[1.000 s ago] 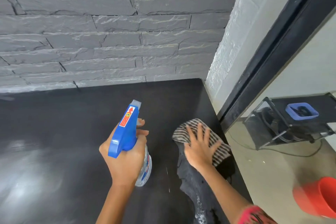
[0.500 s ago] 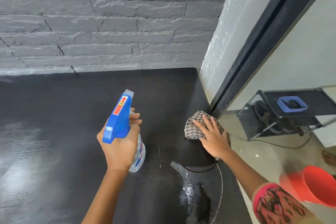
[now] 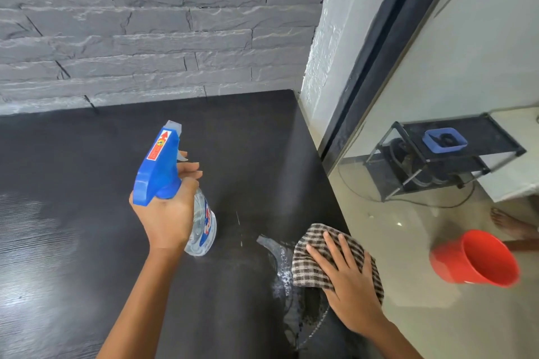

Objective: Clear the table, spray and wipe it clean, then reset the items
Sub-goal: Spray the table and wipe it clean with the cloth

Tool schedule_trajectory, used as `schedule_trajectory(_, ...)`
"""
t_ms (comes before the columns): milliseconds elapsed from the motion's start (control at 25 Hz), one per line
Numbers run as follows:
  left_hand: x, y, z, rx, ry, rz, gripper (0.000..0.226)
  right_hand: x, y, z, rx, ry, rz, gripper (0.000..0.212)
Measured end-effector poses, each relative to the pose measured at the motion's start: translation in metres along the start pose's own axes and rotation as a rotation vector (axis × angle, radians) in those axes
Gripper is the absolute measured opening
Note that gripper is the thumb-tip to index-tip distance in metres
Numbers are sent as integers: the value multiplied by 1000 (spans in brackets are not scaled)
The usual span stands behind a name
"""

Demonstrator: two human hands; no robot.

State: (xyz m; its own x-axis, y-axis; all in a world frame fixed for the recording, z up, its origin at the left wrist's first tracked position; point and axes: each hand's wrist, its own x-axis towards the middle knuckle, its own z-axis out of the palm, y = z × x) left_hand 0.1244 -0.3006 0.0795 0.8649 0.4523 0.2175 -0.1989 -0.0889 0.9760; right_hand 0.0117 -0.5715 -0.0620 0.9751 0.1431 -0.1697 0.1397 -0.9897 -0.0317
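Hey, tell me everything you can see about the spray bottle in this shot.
The spray bottle has a blue plastic trigger head with a pale nozzle tip and a red arrow sticker, above a clear body with a blue and red label. It looks to hold clear liquid. It is held roughly upright over the dark table, nozzle aimed toward the stone wall. The left hand grips its neck, fingers curled at the trigger. Nothing else touches it.
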Motion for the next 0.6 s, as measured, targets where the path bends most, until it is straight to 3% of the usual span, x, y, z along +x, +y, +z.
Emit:
schedule_trajectory(280,-29,20,-7,50,39,13,26,76,-36,-11,91,28,137,69)
schedule_trajectory(360,-43,24,-18,45,66,-1,28,87,-73,-12,133,31,61,68)
schedule_trajectory(480,-69,30,-38,59,85,-4,31,57,-118,1,125,3,-210,72)
schedule_trajectory(600,-96,37,-53,64,63,-4,34,18,-98,14,74,19,-358,85)
